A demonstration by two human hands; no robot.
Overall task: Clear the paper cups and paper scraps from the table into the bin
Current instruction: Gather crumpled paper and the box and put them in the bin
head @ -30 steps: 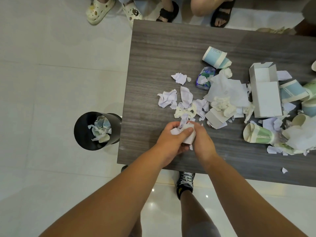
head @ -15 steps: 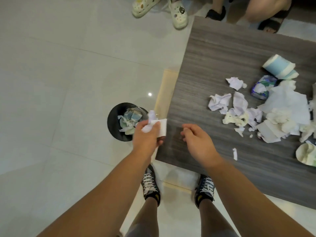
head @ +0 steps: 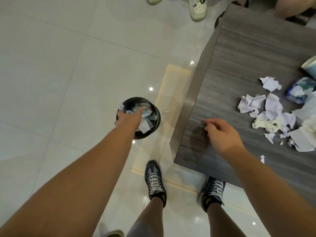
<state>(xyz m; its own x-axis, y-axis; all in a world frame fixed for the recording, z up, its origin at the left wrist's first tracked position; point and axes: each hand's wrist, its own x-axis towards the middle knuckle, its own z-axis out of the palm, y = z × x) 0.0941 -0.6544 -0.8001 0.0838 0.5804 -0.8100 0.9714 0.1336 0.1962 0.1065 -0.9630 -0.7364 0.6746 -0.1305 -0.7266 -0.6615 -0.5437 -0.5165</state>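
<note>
Scraps (head: 261, 108) lay heaped toward the table's (head: 222, 69) right edge, to the right of your right hand (head: 222, 132), the nearer of the two; it hovered over the table's near left corner, fingers loosely curled and holding nothing. Your left hand (head: 127, 118) was off the table, over the bin (head: 154, 122) on the floor; whether its fingers were apart I could not tell. The scraps looked white, crumpled and torn, running roughly front to back, with a paper cup (head: 310, 66) at the far right edge.

Left hand (head: 129, 117) over bin (head: 154, 111) holding scraps (head: 145, 127).
</note>
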